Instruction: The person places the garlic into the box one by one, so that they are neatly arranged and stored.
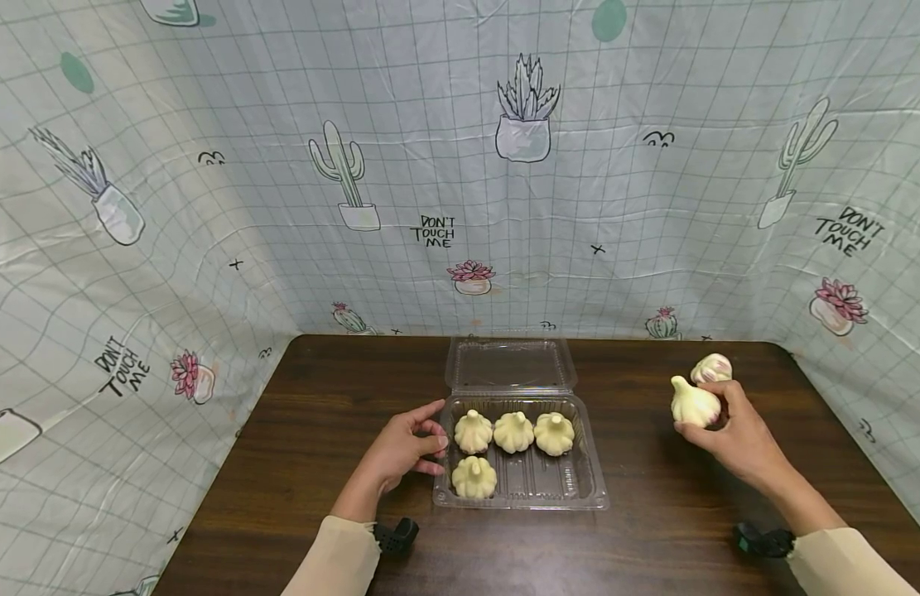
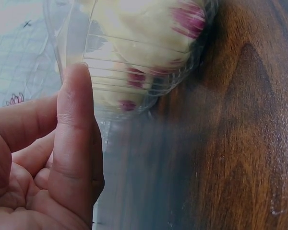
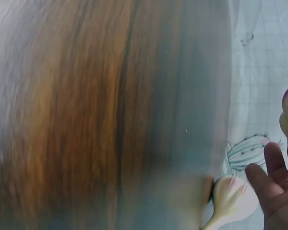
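Note:
My right hand (image 1: 743, 439) holds a garlic bulb (image 1: 694, 404) between thumb and fingers, its stem pointing up and left. Just behind it, another garlic bulb (image 1: 713, 368) lies on the table; it also shows in the right wrist view as a garlic bulb (image 3: 233, 199) below the fingers. My left hand (image 1: 400, 447) rests at the left side of a clear plastic clamshell box (image 1: 534, 502), fingertips at its wall. Several garlic bulbs sit inside: three along the back row, including a bulb (image 1: 554, 434) on the right, and one bulb (image 1: 474, 478) at front left.
The box's lid (image 1: 512, 364) is folded back toward the far table edge. A brown wooden table (image 1: 281, 497) lies beneath everything. A printed curtain (image 1: 564, 190) hangs behind and along both sides. Black straps with small devices sit on both wrists.

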Demonstrator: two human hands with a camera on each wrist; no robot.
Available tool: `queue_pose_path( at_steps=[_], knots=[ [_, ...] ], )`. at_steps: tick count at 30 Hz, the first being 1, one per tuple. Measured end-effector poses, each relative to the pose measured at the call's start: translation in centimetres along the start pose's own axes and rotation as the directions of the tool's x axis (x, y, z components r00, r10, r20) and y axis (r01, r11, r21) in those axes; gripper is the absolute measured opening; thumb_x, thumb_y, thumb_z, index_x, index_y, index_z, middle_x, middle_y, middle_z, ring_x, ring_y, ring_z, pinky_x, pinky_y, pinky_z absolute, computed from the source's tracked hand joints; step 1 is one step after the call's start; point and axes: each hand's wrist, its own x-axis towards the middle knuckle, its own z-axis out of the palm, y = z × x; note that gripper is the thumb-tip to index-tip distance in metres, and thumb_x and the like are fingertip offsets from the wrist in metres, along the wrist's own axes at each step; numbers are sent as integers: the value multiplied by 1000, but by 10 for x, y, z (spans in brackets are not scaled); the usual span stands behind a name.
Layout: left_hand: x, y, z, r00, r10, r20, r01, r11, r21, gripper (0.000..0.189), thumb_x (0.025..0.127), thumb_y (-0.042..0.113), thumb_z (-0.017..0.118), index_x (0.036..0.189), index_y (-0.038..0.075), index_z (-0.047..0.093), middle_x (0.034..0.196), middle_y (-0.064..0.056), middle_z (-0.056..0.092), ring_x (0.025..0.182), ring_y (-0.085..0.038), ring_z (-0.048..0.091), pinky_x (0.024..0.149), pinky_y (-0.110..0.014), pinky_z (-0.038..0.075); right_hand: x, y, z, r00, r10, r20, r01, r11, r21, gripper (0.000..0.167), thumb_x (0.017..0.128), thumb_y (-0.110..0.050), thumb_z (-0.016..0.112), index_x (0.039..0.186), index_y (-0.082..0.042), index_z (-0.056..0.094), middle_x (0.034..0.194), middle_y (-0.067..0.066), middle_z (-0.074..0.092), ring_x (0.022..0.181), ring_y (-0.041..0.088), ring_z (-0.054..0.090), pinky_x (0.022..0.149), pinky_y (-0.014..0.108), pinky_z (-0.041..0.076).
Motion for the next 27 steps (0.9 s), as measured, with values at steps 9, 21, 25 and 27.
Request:
queue_pose_path(
  at_steps=[9, 21, 25, 27],
  knots=[
    [0, 0, 0, 1000, 3, 4, -3, 1000, -4, 67, 100, -5, 65, 162, 8, 42, 106, -12, 57, 81, -19, 63, 65, -34, 67, 4, -8, 7, 997, -70, -14, 71, 989, 132, 68, 85, 4, 84, 140, 12, 45, 127, 26, 52, 97, -18, 49, 74, 1, 48],
    [0, -1, 0, 1000, 3, 3, -3, 1000, -3, 67, 100, -6, 66, 162, 8, 42, 105, -12, 58, 81, -19, 62, 64, -34, 67, 5, -19, 15, 988, -101, -116, 118, 981, 153, 75, 72, 19, 85, 132, 18, 41, 127, 31, 40, 92, -15, 50, 71, 0, 49],
    [0, -1, 0, 1000, 4, 1, -4, 1000, -5, 67, 100, -6, 65, 162, 7, 43, 105, -12, 58, 81, -19, 62, 65, -34, 67, 4, -23, 14, 991, -97, -94, 108, 987, 117, 74, 77, 11, 88, 139, 13, 47, 131, 29, 41, 99, -15, 44, 81, -4, 44],
    [0, -1, 0, 1000, 5, 1, -5, 1000, -6, 67, 100, -6, 65, 162, 7, 43, 105, -12, 58, 81, -19, 62, 65, -34, 67, 4, -25, 13, 993, -89, -76, 96, 991, 96, 74, 81, 3, 89, 144, 8, 50, 129, 25, 45, 101, -12, 43, 82, -4, 43]
  ],
)
